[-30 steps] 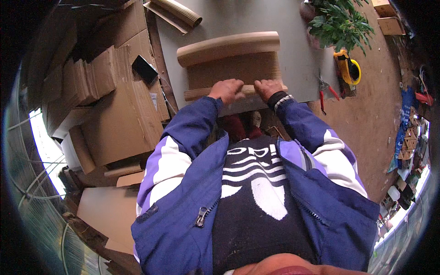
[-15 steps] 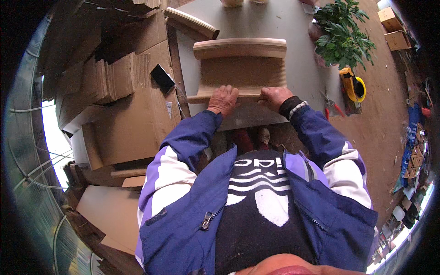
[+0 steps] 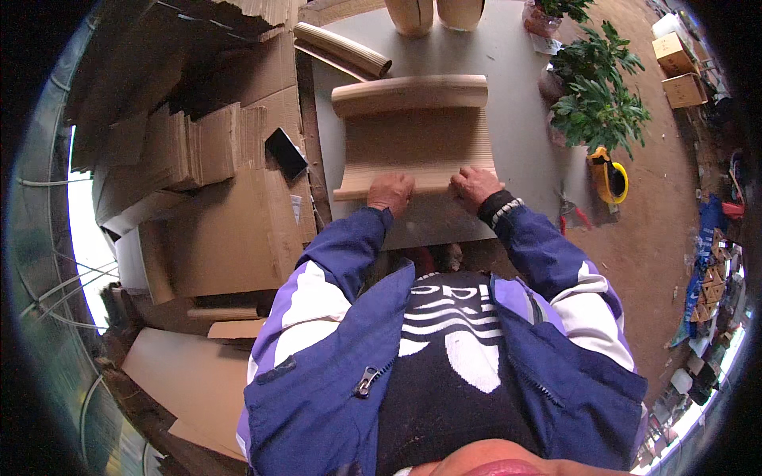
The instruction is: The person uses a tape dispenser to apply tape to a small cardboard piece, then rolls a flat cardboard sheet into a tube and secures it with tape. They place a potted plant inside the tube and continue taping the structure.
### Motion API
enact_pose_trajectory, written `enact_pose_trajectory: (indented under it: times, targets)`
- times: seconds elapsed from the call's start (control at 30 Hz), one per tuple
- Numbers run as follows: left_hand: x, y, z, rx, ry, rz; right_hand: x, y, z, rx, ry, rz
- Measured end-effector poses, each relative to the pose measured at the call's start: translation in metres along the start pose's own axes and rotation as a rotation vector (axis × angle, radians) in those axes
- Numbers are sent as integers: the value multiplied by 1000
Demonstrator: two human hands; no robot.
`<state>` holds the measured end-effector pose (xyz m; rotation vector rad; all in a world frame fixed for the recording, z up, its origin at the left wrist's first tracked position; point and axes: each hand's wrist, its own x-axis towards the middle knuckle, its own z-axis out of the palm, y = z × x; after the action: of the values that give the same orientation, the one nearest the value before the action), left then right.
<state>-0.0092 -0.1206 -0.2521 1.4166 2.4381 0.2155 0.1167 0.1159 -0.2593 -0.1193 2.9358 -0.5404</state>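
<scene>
A sheet of brown corrugated cardboard point(image 3: 417, 143) lies on the grey table in front of me. Its far edge curls over into a roll, and its near edge bends up slightly. My left hand point(image 3: 391, 193) is closed on the near edge, left of the middle. Toward the right end of that same edge, my right hand point(image 3: 475, 185) also grips it, fingers bent over the cardboard. The fingertips and thumbs of both hands are partly hidden.
Another rolled cardboard piece point(image 3: 345, 49) rests at the table's far left, with two cardboard cylinders point(image 3: 410, 16) behind. Potted leafy plants point(image 3: 599, 111), red-handled pliers point(image 3: 573, 216) and a yellow tape roll point(image 3: 609, 178) are on the right. A phone point(image 3: 286, 153) lies on stacked cardboard point(image 3: 230, 238) at left.
The view has shifted, showing more of the table's far side. Both hands stay at the cardboard's near edge, the right one now a little further in from its right end.
</scene>
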Motion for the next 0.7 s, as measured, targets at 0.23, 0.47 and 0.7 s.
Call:
enact_pose_trajectory:
  times: [0.23,0.47,0.7]
  targets:
    - [-26,-6,32,-377,-535,50,-43,-10,69,10,-241,60]
    - [95,-146,-31,-798,765,-170,-32,-14,78,66,-279,154]
    - [220,-283,-39,-1261,348,-811,-30,0,71,-55,-381,279]
